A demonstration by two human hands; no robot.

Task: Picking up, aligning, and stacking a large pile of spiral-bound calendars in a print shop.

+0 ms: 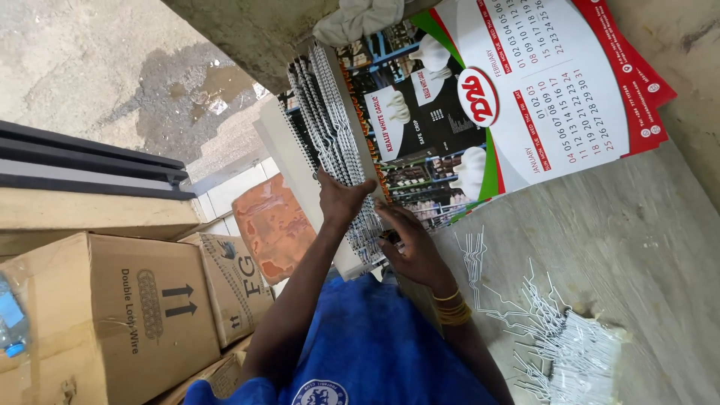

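Your left hand [341, 199] fingers are pinching the wire binding strips [330, 120], which are running away from you toward 11 o'clock along the calendar stack [465, 112] edge. Your right hand [412, 247] is curling narrowly on the strips' near end, at 4 o'clock from the left. Both forearms are reaching forward, wrists nearly together. Loose wire hangers [540, 315] are lying at 4 o'clock on the table [637, 225].

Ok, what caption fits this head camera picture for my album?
Both hands, left and right, rest on wire-bound calendars beside loose wire hangers.
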